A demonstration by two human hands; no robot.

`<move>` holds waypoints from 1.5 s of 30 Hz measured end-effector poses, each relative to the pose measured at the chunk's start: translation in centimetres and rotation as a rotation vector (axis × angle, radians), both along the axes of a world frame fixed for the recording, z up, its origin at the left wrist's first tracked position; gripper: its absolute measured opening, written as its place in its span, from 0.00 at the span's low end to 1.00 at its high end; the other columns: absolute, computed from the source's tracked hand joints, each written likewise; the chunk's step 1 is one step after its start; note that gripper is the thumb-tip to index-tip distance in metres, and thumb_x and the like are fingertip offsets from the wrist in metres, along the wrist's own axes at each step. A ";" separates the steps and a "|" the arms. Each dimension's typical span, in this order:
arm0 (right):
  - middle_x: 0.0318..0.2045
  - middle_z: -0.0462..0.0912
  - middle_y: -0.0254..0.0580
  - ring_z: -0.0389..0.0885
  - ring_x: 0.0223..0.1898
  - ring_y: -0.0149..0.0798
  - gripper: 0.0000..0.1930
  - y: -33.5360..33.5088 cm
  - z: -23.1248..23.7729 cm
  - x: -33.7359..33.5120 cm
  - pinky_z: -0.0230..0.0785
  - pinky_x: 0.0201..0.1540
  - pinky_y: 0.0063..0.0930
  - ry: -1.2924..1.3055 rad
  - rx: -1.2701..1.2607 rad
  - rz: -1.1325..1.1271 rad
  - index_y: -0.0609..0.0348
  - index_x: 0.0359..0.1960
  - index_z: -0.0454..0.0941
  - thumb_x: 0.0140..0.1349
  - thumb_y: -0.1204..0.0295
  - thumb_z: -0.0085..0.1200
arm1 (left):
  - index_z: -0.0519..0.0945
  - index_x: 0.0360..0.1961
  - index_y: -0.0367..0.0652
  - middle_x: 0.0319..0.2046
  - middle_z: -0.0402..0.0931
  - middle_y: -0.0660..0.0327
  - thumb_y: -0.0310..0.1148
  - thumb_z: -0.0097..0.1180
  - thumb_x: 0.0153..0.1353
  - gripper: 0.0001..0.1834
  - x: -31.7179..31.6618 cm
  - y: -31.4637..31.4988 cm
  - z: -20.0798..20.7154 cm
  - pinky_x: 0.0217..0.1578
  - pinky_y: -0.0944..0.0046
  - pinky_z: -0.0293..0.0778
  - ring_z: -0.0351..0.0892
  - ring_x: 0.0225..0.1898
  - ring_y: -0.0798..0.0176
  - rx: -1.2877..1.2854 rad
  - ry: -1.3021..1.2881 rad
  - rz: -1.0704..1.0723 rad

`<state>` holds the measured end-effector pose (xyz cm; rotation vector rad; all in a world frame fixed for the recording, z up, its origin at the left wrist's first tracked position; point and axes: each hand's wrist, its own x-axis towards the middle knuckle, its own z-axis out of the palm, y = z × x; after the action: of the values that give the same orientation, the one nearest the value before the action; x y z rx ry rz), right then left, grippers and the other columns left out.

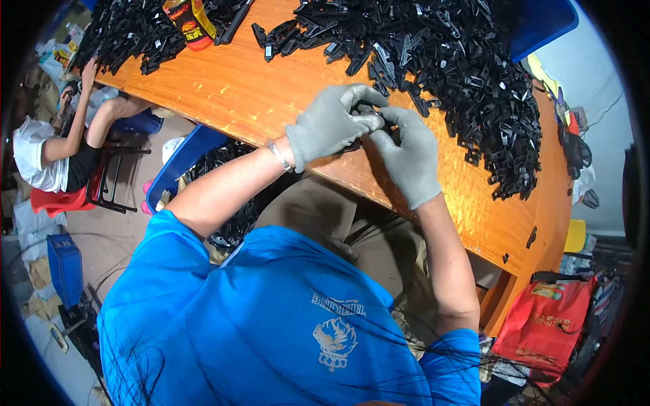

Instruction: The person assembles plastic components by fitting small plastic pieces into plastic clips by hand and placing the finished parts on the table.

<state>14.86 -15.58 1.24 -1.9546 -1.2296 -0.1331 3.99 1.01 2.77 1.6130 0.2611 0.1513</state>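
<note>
My left hand (328, 127) and my right hand (412, 159), both in grey knit gloves, meet above the near edge of the wooden table (257, 88). Their fingers close around a small black plastic part (366, 107), which they mostly cover, so its exact shape cannot be made out. Just beyond my hands, a large heap of black plastic clip-like pieces (467, 74) spreads over the far and right side of the table. A few single pieces lie near its edge.
Another black heap (128, 34) and a yellow-and-red bottle (191, 27) are at the far left. A blue bin (542, 27) stands behind the large heap; another blue bin (179, 166) sits below the table's left edge. A seated person (54, 152) works at left. A red bag (545, 331) is lower right.
</note>
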 end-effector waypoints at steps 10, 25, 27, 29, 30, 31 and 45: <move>0.41 0.86 0.45 0.87 0.44 0.51 0.10 0.1 -0.2 2.3 0.80 0.46 0.43 -0.017 -0.214 -0.122 0.54 0.44 0.91 0.62 0.68 0.71 | 0.86 0.52 0.44 0.45 0.84 0.54 0.35 0.70 0.63 0.17 0.4 4.1 -3.8 0.54 0.48 0.77 0.81 0.50 0.44 1.031 -0.208 0.129; 0.38 0.83 0.41 0.88 0.39 0.50 0.08 2.5 -1.2 3.6 0.81 0.43 0.46 -0.125 -0.306 0.063 0.48 0.40 0.92 0.62 0.62 0.70 | 0.89 0.43 0.45 0.41 0.82 0.56 0.35 0.71 0.63 0.09 2.0 4.4 -4.8 0.51 0.51 0.77 0.80 0.47 0.47 1.035 -0.228 0.106; 0.39 0.85 0.41 0.88 0.42 0.50 0.10 1.1 -0.9 3.2 0.81 0.46 0.45 -0.084 -0.367 0.068 0.48 0.41 0.92 0.62 0.61 0.70 | 0.89 0.44 0.45 0.42 0.83 0.55 0.34 0.71 0.63 0.10 1.4 5.4 -4.3 0.52 0.52 0.77 0.81 0.48 0.48 0.969 -0.235 -0.136; 0.40 0.87 0.42 0.87 0.44 0.50 0.11 -0.5 -1.0 3.2 0.80 0.49 0.45 0.002 -0.318 0.140 0.49 0.42 0.92 0.61 0.60 0.71 | 0.89 0.46 0.45 0.43 0.83 0.54 0.34 0.71 0.63 0.12 1.0 6.2 -3.1 0.55 0.53 0.77 0.82 0.49 0.49 0.914 -0.218 -0.235; 0.40 0.88 0.44 0.87 0.45 0.50 0.12 -1.1 -0.9 3.8 0.79 0.50 0.44 0.027 -0.291 0.119 0.50 0.42 0.92 0.62 0.60 0.71 | 0.88 0.48 0.45 0.44 0.83 0.54 0.34 0.71 0.63 0.13 1.1 6.4 -2.8 0.57 0.52 0.77 0.82 0.50 0.49 0.811 -0.197 -0.223; 0.38 0.88 0.45 0.87 0.45 0.51 0.10 -1.7 -0.1 4.5 0.80 0.49 0.45 0.072 -0.253 0.090 0.52 0.41 0.91 0.63 0.62 0.70 | 0.88 0.50 0.45 0.44 0.83 0.55 0.33 0.71 0.63 0.15 1.3 6.6 -2.6 0.58 0.52 0.77 0.82 0.52 0.49 0.706 -0.177 -0.214; 0.48 0.83 0.51 0.89 0.42 0.57 0.14 -2.2 -0.9 11.5 0.83 0.45 0.49 -0.415 -0.530 -0.283 0.49 0.50 0.88 0.69 0.75 0.54 | 0.88 0.46 0.48 0.45 0.85 0.60 0.33 0.64 0.64 0.10 8.3 4.6 -1.9 0.51 0.54 0.80 0.84 0.54 0.56 1.634 -0.276 -0.013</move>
<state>26.40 -17.75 0.30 -2.6593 -1.3334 -0.4086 12.27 5.57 0.90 3.1541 -0.1890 0.6943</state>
